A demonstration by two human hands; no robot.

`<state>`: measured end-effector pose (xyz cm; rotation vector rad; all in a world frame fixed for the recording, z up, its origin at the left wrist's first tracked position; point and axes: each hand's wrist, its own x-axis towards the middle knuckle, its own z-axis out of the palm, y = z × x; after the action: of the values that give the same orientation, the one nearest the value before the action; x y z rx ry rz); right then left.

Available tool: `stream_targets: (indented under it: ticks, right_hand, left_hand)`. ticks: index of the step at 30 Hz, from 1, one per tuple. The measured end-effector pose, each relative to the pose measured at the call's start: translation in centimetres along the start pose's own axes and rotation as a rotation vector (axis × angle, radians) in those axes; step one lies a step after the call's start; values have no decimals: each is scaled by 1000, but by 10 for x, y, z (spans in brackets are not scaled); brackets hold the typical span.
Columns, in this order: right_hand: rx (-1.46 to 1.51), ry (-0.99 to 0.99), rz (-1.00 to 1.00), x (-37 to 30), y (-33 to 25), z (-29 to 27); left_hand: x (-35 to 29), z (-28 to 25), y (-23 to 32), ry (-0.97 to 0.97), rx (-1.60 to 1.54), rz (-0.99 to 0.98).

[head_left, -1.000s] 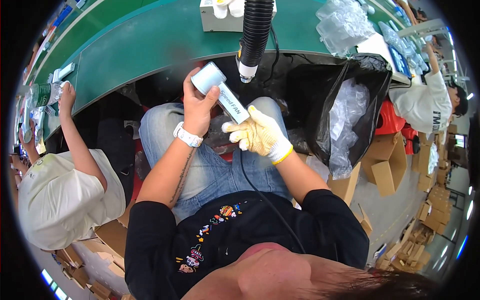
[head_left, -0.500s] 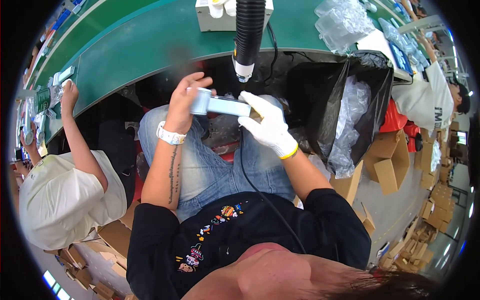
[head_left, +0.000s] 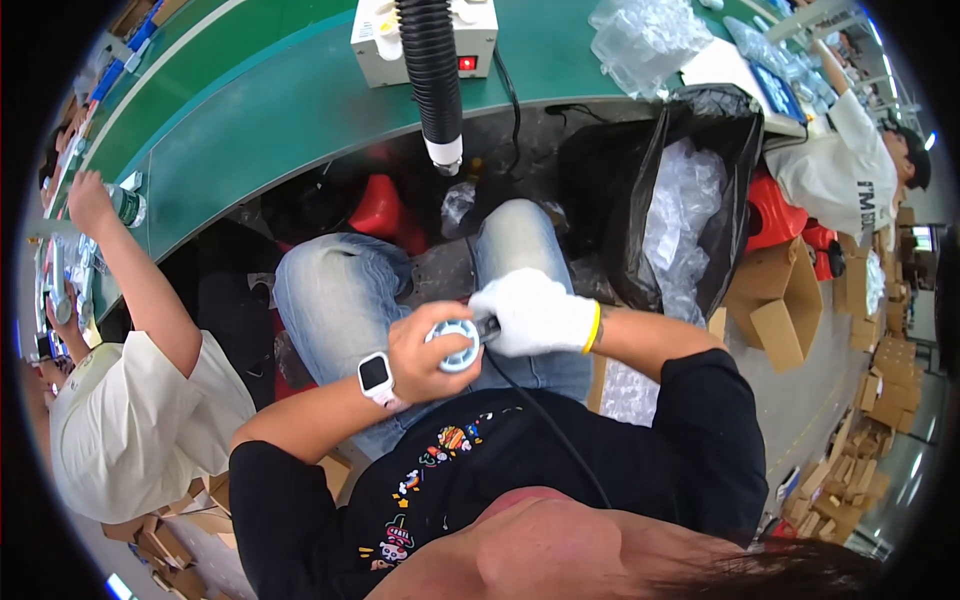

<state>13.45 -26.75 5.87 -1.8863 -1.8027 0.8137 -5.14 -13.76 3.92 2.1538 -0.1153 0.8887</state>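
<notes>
Close to my torso, over my lap, a light-blue device with a round slotted head (head_left: 457, 346) points its round end upward. My bare left hand (head_left: 425, 350) is wrapped around this head, with the thumb lying across it. On the other side, my right hand (head_left: 530, 312) in a white glove with a yellow cuff is closed at the device's dark part (head_left: 489, 327). The fingers of that glove are curled and partly hidden. Most of the device's body is out of sight behind my hands. A dark cable (head_left: 535, 402) passes just below them.
A black ribbed hose (head_left: 428, 75) hangs ahead, before a box with a red switch (head_left: 425, 45) on the green bench (head_left: 260, 110). Right of my knees stands a black bag (head_left: 615, 210) with clear plastic inside. A co-worker's arm (head_left: 150, 275) reaches in from the left.
Both hands have come down toward my torso with the light-blue device. It has turned from lying sideways to showing its round end. My gloved right hand has closed from spread fingers.
</notes>
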Motion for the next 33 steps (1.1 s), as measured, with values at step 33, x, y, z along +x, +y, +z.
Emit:
stream_targets:
  ticks: [33]
  right_hand:
    - [-32, 774, -51, 20, 29, -209]
  left_hand:
    - [172, -110, -192, 368, -96, -261]
